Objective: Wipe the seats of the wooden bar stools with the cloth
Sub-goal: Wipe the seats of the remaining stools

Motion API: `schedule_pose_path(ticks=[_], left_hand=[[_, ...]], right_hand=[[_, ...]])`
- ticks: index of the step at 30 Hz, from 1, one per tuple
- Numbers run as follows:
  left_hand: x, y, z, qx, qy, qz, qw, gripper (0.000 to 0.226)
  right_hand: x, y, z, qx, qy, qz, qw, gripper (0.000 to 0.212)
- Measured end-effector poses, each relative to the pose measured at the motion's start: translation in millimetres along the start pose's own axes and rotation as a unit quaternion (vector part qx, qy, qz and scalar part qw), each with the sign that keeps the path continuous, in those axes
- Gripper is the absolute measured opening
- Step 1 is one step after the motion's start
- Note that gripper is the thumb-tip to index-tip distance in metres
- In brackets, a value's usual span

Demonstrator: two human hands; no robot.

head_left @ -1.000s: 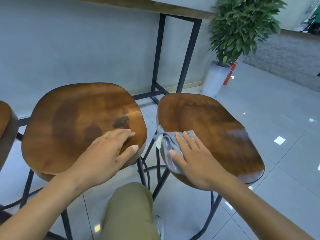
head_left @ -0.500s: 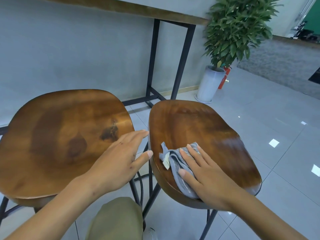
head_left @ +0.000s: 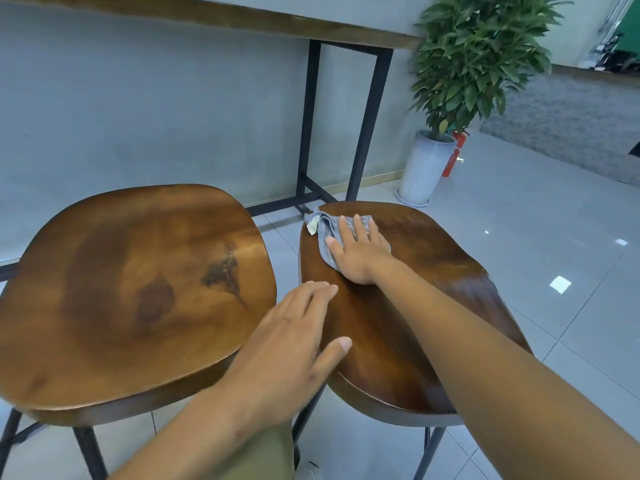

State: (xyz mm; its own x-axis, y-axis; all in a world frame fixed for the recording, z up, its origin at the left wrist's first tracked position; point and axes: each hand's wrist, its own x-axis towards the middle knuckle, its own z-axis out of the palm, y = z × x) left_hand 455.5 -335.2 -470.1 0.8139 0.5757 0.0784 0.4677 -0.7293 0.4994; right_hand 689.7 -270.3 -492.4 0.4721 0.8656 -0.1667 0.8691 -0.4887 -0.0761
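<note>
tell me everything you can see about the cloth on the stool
The cloth is a small grey-blue rag with faint stripes and a pale tag at its left corner. It lies crumpled at the far left edge of the right stool seat, pressed flat under the straight fingers of the right hand.

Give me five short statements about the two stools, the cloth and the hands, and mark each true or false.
1. The right hand presses the cloth flat on the right stool. True.
2. The cloth lies at the near edge of that seat. False: it lies at the far left corner.
3. The left hand holds a second cloth. False: it holds nothing, its fingers straight.
4. A potted plant stands on the floor beyond the right stool. True.
5. The cloth lies on the left stool. False: nothing lies on that seat.
</note>
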Motion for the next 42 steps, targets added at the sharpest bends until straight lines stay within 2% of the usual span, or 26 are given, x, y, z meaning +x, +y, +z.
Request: schedule_pose_path(ticks=[4, 7, 10, 15, 19, 26, 34, 42], left_hand=[[1, 6, 17, 0.014, -0.057, -0.018, 0.998, 0.07], [0, 0, 26, 0.02, -0.052, -0.022, 0.998, 0.074], [2, -7, 33, 0.019, -0.048, -0.018, 0.999, 0.069], [2, -5, 34, 0.029, -0.061, -0.013, 0.998, 0.065], [4, -7, 33, 0.025, -0.065, -0.013, 0.997, 0.066], [7, -1, 28, 0.043, -0.081, -0.025, 0.995, 0.069], [10, -2, 32, 0.08, -0.085, -0.014, 0.993, 0.071], [9, -3, 35, 0.074, -0.084, -0.012, 0.994, 0.069]], right_hand=[[-9, 3, 3, -0.007, 0.006, -0.018, 1.0, 0.066], [-23, 12, 11, -0.018, 0.01, -0.059, 0.998, 0.066], [-30, 20, 21, -0.041, 0.024, -0.098, 0.994, 0.067], [-21, 27, 17, -0.037, 0.032, -0.114, 0.992, 0.068], [31, 26, 15, -0.04, 0.049, -0.088, 0.994, 0.073], [80, 15, -13, -0.004, 0.072, 0.008, 0.997, 0.067], [52, 17, -7, -0.012, 0.049, 0.032, 0.998, 0.069], [-13, 41, 9, -0.079, 0.008, 0.003, 0.997, 0.073]])
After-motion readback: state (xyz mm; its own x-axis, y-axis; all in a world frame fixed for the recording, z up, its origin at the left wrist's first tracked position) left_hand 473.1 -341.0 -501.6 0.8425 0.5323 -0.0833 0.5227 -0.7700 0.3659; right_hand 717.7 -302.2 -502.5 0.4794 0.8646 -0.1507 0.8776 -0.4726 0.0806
